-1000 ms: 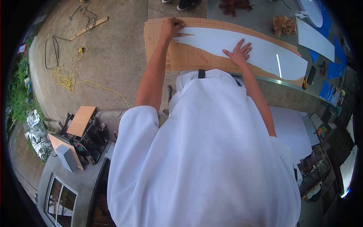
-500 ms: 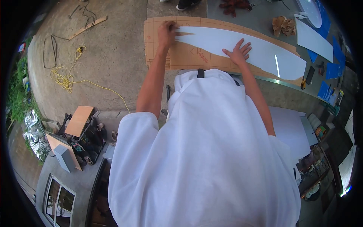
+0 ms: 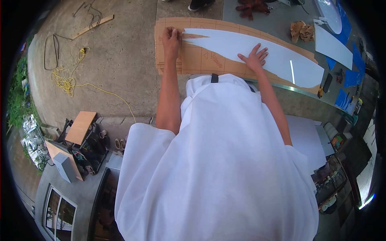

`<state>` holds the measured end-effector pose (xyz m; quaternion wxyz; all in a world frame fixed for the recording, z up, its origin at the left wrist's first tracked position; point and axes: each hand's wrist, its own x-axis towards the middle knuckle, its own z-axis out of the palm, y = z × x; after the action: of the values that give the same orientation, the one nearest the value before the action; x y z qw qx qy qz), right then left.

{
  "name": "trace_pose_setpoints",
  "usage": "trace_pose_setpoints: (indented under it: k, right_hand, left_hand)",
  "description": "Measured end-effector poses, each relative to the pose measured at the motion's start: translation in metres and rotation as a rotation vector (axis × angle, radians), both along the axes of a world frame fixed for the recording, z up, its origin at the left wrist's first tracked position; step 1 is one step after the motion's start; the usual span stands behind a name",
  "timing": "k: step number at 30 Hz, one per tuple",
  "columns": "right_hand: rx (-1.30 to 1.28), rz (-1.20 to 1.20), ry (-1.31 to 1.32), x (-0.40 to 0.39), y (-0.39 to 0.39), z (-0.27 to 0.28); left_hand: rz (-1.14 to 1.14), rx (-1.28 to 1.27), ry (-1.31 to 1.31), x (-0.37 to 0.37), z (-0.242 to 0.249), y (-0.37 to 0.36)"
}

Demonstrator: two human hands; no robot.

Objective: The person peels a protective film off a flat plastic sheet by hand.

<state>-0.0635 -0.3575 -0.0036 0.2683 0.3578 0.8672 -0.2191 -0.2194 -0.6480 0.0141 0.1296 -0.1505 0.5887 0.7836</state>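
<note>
A long sheet lies on the work table, partly covered in brown printed protective paper [image 3: 213,60] with ragged torn edges. Its bare white glossy surface [image 3: 281,58] shows from the middle to the right end. My left hand [image 3: 172,42] is over the papered left part, near the tip of the white area, with thumb and fingers pinched together. Whatever lies between those fingertips is too small to make out. Flat on the white surface, fingers spread, rests my right hand [image 3: 254,59].
Crumpled brown paper [image 3: 302,31], a white panel [image 3: 333,47], blue film pieces [image 3: 353,76] and a dark red glove-like item [image 3: 252,8] lie on the table. A yellow cord [image 3: 64,81] is on the concrete floor at left. Another person's shoe [image 3: 199,4] shows beyond the table.
My left hand has shifted a little left, away from the tip of the white area, its fingers still bunched. My right hand stays flat in about the same spot.
</note>
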Motion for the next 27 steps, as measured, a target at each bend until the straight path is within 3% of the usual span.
trace_pose_setpoints:
  k: [3,5,12,15,17,23,27]
  right_hand:
    - [-0.006,0.002,0.009,0.001,0.0,0.0]
    - [0.0,0.004,0.002,0.001,0.001,-0.001]
    - [0.004,0.012,0.012,0.005,0.003,-0.007]
    - [0.012,0.023,0.024,0.005,0.003,-0.007]
    - [0.032,0.039,0.015,0.006,0.003,-0.006]
    - [0.014,0.026,0.039,0.007,0.003,-0.006]
    - [0.009,0.008,0.026,0.007,0.002,-0.004]
  left_hand:
    - [0.001,-0.14,0.021,0.01,-0.025,-0.002]
    - [0.024,-0.491,0.085,0.02,-0.031,0.008]
    - [0.012,-0.599,0.0,0.048,-0.012,0.017]
    - [-0.128,-0.747,-0.022,0.044,0.017,0.026]
    - [-0.086,-1.153,0.583,0.042,0.012,0.036]
    - [-0.474,-1.242,0.352,0.027,0.008,0.063]
    - [-0.369,-1.317,0.177,0.015,0.003,0.042]
